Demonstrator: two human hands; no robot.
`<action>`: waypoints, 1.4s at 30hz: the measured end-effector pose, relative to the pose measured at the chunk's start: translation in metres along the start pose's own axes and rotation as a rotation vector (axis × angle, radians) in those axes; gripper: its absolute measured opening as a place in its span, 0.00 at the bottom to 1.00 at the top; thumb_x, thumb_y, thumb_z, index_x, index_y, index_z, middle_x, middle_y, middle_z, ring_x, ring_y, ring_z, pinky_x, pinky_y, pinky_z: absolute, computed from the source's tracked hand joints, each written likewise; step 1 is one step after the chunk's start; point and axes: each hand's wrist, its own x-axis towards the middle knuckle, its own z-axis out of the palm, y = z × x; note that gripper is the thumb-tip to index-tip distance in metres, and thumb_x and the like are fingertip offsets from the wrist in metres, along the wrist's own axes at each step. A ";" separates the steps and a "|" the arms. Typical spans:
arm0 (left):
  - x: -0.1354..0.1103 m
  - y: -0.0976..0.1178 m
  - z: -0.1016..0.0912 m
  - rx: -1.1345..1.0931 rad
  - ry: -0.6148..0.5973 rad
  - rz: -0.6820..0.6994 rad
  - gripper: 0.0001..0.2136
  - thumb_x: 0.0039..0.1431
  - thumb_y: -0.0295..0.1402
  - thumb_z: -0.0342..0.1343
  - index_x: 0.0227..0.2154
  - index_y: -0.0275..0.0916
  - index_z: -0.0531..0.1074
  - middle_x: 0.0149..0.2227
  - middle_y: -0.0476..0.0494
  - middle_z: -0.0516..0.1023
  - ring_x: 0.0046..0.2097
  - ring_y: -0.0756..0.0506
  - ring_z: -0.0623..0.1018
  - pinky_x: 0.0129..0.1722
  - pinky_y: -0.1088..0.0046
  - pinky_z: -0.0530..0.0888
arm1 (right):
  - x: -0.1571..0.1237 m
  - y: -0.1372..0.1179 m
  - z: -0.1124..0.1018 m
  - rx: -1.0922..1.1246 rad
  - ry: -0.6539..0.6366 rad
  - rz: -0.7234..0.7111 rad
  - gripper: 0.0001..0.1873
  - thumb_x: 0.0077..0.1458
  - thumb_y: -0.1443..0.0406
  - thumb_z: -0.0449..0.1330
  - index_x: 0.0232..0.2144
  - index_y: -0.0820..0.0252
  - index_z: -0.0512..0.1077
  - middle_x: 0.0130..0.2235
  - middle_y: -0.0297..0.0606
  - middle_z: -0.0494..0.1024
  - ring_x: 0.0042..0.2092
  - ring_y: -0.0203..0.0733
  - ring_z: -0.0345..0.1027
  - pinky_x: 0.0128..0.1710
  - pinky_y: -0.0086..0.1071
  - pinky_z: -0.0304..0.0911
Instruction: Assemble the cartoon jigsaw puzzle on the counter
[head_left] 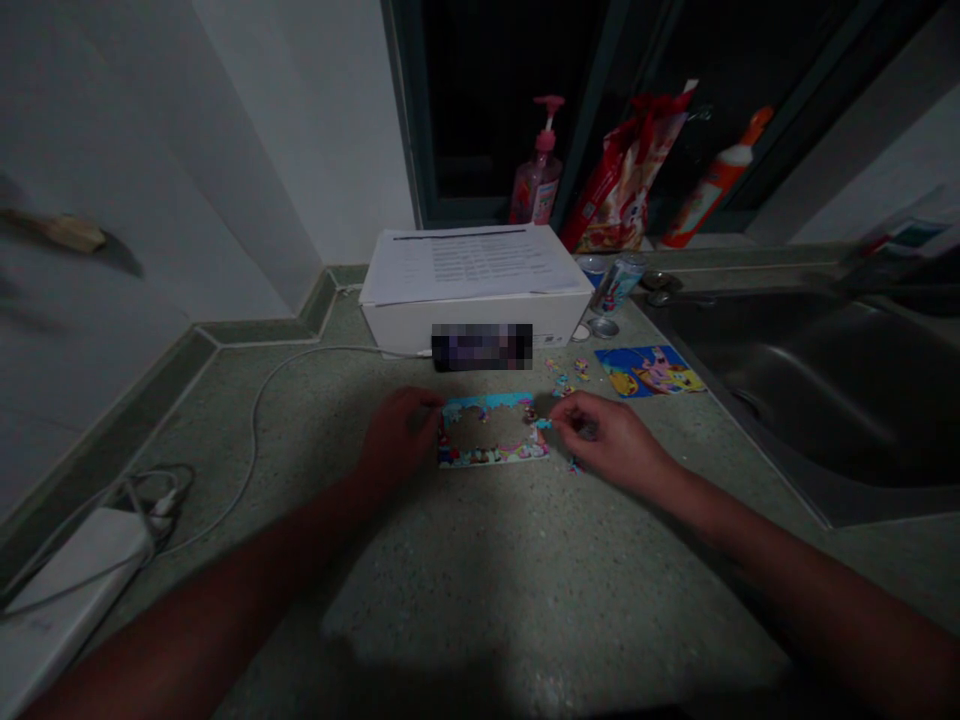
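Observation:
On the speckled stone counter [480, 560] lies a partly built cartoon jigsaw puzzle [491, 430], a colourful border around a hollow middle. My left hand [397, 435] rests with its fingertips on the puzzle's left edge. My right hand [607, 440] comes in from the right, and its thumb and fingers appear to pinch a small blue puzzle piece [544, 423] at the puzzle's right edge. Loose pieces [564, 385] lie just beyond it, next to a printed SpongeBob picture card [649, 370].
A white box [472, 325] topped with papers stands behind the puzzle. To the right is a steel sink [795, 400]. A pink pump bottle [538, 170], red bag [622, 180] and drink can [617, 283] stand at the back. A white cable runs to a power strip [67, 590].

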 end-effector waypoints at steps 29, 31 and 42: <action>-0.022 0.023 0.009 0.183 -0.112 0.868 0.08 0.70 0.33 0.59 0.50 0.45 0.75 0.44 0.48 0.85 0.43 0.44 0.81 0.50 0.62 0.75 | -0.016 -0.037 0.053 0.313 -0.054 -0.026 0.03 0.61 0.66 0.62 0.36 0.55 0.77 0.27 0.30 0.76 0.29 0.36 0.69 0.28 0.30 0.65; -0.021 0.023 0.009 0.172 -0.116 0.863 0.09 0.70 0.32 0.59 0.50 0.45 0.75 0.43 0.47 0.85 0.43 0.44 0.81 0.51 0.61 0.75 | -0.016 -0.037 0.053 0.315 -0.051 -0.024 0.03 0.61 0.66 0.62 0.36 0.55 0.77 0.27 0.29 0.76 0.29 0.36 0.69 0.28 0.29 0.65; -0.024 0.030 0.006 0.146 -0.140 0.919 0.06 0.70 0.29 0.57 0.46 0.44 0.75 0.43 0.47 0.85 0.43 0.44 0.80 0.50 0.62 0.77 | -0.017 -0.039 0.052 0.324 -0.040 -0.067 0.04 0.62 0.67 0.61 0.38 0.55 0.77 0.27 0.29 0.76 0.29 0.36 0.70 0.28 0.30 0.67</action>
